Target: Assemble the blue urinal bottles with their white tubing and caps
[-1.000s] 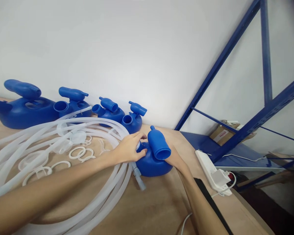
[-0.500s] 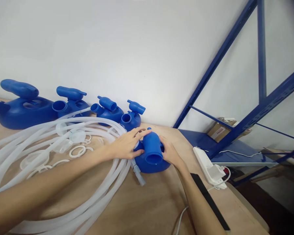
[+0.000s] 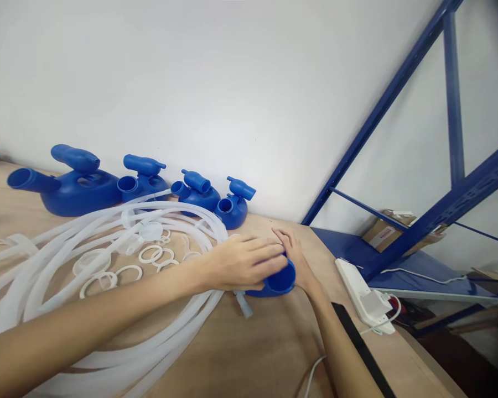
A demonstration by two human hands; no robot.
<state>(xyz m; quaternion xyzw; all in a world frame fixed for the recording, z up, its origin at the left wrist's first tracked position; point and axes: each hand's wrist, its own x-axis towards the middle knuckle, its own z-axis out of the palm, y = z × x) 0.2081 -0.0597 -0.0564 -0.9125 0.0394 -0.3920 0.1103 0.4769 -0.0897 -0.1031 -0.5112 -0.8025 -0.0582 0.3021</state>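
A blue container (image 3: 283,281) on the table (image 3: 219,359), coiled tubing (image 3: 207,307) to its left, is being handled. Left hand (image 3: 244,262) bends over it, right hand (image 3: 297,260) at its right; whether either grip closes, cannot tell. Next seems to need steadiness.

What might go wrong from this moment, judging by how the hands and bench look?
The left hand covers much of the blue plastic bottle, so a slipping grip might be hard to spot. The left forearm crosses the coiled translucent tubing and could drag it. The white cable beside the right forearm might get snagged.
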